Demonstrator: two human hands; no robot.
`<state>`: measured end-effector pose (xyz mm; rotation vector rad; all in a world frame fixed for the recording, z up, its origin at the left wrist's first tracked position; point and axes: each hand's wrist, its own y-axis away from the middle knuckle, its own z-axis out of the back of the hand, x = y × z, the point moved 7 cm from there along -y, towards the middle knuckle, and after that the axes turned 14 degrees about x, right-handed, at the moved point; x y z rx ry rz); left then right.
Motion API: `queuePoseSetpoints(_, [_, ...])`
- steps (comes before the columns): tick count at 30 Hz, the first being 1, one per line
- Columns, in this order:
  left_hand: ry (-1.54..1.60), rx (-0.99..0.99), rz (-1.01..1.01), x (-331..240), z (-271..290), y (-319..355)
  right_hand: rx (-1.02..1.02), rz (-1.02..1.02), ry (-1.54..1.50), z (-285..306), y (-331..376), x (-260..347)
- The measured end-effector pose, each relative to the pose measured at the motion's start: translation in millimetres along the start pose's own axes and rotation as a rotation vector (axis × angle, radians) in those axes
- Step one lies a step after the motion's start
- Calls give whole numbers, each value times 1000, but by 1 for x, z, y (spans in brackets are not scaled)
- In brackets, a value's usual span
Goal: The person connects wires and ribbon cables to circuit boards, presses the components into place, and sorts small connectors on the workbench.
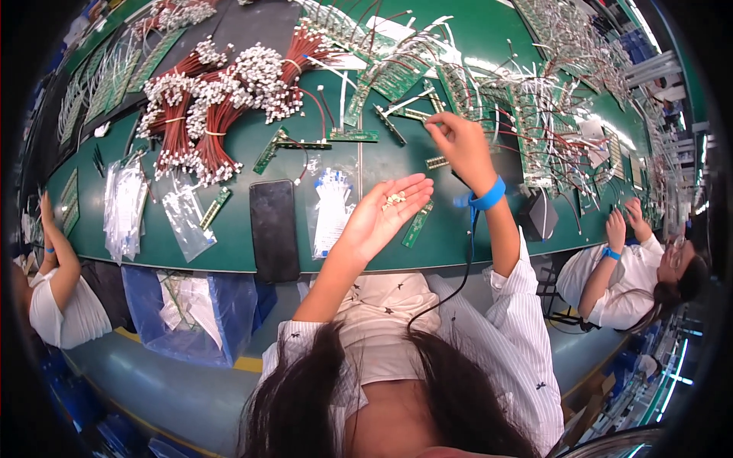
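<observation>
Connectors [394, 200], small and pale, loose on the flat, unclenched left hand [385, 214] just above the green table's [229, 256] near edge. Past that palm, right hand [460, 145] pinched, grasping something (too tiny to tell). Any tilt of the palm likely spills them among the circuit strips [418, 224].

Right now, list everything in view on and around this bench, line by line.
Small parts: a few, pale, in the left palm.
Circuit boards: many, green, across the table.
Wire bundles: several, red with white ends, far left.
Phone: one, black, near edge.
Plastic bags: several, clear, left.
Table: one, green.
Co-workers: two, white tops, either side.
Wrist strap: one, blue, right wrist.
Left hand: open, palm up.
Right hand: pinching above boards.
</observation>
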<state>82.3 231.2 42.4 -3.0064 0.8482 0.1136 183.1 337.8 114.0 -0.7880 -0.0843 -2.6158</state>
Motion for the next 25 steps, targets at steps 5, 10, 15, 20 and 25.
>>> queuePoseSetpoints(5, [-5, -82, -21, -5, 15, 23, 105, 338, -62, -39, -16, 68])
queuePoseSetpoints(10, [59, -152, -124, -14, 28, 55, 99, 488, 19, -85, -39, 128])
queuePoseSetpoints(15, [-6, -123, -207, -26, 24, 82, 97, 420, 407, -123, -72, 146])
queuePoseSetpoints(20, [-17, -136, -232, -33, 25, 100, 60, 414, 546, -134, -81, 146])
queuePoseSetpoints(25, [-65, -120, -270, -43, 21, 104, 53, 384, 546, -138, -87, 141])
